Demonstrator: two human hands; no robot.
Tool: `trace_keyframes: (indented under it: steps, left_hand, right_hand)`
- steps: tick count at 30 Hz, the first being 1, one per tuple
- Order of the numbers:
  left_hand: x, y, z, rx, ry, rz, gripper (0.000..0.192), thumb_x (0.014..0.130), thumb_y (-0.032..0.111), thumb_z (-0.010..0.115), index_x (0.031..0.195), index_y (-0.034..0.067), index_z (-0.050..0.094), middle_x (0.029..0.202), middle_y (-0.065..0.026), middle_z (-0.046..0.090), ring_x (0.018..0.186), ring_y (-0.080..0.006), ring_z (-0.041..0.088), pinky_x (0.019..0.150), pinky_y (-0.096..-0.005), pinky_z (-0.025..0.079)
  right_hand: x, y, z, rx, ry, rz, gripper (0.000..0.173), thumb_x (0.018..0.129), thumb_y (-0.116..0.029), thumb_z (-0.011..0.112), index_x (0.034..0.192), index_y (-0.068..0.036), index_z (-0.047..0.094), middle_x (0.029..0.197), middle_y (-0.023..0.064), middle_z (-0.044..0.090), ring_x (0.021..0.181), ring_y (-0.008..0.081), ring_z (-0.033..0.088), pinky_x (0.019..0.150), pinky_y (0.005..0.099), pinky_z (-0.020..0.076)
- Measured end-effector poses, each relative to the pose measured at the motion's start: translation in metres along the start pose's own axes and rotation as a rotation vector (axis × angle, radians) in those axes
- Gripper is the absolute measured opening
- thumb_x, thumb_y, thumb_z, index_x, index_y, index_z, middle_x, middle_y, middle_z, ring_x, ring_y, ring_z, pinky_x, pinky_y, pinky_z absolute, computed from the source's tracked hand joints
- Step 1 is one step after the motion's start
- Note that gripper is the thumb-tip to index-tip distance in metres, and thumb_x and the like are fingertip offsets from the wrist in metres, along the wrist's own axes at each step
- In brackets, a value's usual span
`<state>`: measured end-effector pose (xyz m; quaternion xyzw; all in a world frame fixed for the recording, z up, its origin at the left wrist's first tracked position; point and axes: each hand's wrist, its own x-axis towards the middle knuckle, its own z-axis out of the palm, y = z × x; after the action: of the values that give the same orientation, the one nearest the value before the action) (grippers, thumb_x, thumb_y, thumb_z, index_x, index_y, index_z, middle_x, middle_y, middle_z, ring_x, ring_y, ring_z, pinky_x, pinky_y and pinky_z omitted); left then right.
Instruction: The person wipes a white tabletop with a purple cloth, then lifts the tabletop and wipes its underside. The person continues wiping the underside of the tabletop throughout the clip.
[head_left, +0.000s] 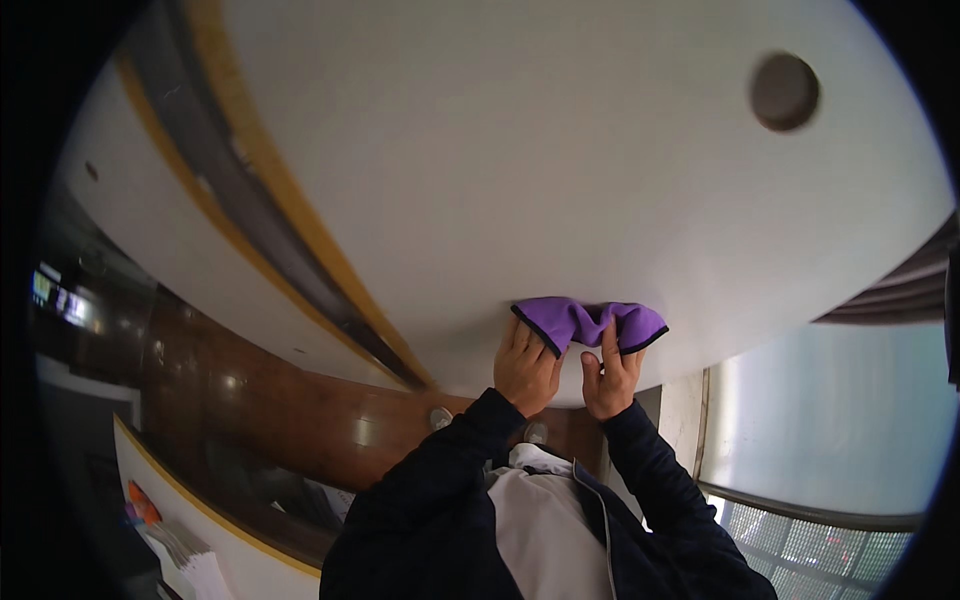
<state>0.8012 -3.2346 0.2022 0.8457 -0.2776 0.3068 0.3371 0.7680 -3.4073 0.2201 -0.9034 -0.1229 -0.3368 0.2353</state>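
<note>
A purple cloth with black edging (570, 319) lies bunched on a large white tabletop (600, 180), close to the edge nearest me. My left hand (529, 367) is at the cloth's left part, its fingertips partly hidden under the fabric. At the right part, my right hand (613, 375) has a finger on top of the cloth and its thumb apart from the others. Between the two hands the cloth is raised in folds.
A round dark hole or disc (784, 91) is at the tabletop's upper right. A dark gap with yellow edges (262, 217) runs beside the white surface. Papers (187, 559) lie on another white surface at lower left. A frosted window (825, 420) stands at right.
</note>
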Motion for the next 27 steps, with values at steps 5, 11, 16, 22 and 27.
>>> trace_keyframes:
  steps: [5,11,16,22,27]
  left_hand:
    - [-0.014,0.008,0.028,0.015,0.013,-0.120,0.041,0.098,0.016,0.067,0.132,-0.006,0.063,0.141,-0.0301,0.055,0.138,-0.0554,0.045,0.120,-0.0707,0.029]
    - [-0.017,0.015,0.047,0.026,0.058,-0.238,0.044,0.097,0.014,0.066,0.136,-0.006,0.060,0.143,-0.0315,0.053,0.140,-0.0554,0.043,0.123,-0.0706,0.023]
    - [-0.009,0.024,0.046,0.049,0.115,-0.272,0.045,0.098,0.012,0.064,0.139,-0.005,0.059,0.146,-0.0327,0.051,0.141,-0.0574,0.041,0.123,-0.0698,0.023]
    - [-0.001,0.025,0.032,0.122,0.229,-0.364,0.042,0.098,0.014,0.063,0.134,-0.008,0.060,0.142,-0.0331,0.054,0.139,-0.0570,0.044,0.123,-0.0683,0.025]
    - [-0.025,0.006,0.001,0.260,0.256,-0.481,0.044,0.101,0.014,0.062,0.137,-0.010,0.057,0.144,-0.0349,0.052,0.140,-0.0577,0.043,0.124,-0.0655,0.026]
  right_hand:
    - [-0.014,0.031,-0.001,0.027,-0.141,-0.046,0.065,0.102,-0.026,0.068,0.156,0.004,0.047,0.154,0.0299,0.050,0.143,0.0547,0.042,0.121,0.0591,0.0279]
    - [-0.008,0.052,0.002,0.036,-0.199,-0.143,0.066,0.098,-0.029,0.071,0.152,0.004,0.052,0.155,0.0254,0.048,0.146,0.0510,0.039,0.122,0.0693,0.0188]
    - [0.004,0.052,0.003,0.032,-0.239,-0.220,0.065,0.102,-0.030,0.066,0.155,0.005,0.048,0.157,0.0271,0.046,0.149,0.0529,0.034,0.124,0.0717,0.0087]
    - [0.026,0.037,0.013,0.121,-0.335,-0.228,0.066,0.103,-0.032,0.066,0.156,0.004,0.048,0.158,0.0266,0.045,0.150,0.0503,0.034,0.125,0.0687,0.0102]
    - [0.041,0.011,0.045,0.274,-0.321,-0.347,0.067,0.100,-0.031,0.069,0.155,0.001,0.050,0.152,0.0239,0.050,0.143,0.0500,0.041,0.122,0.0702,0.0180]
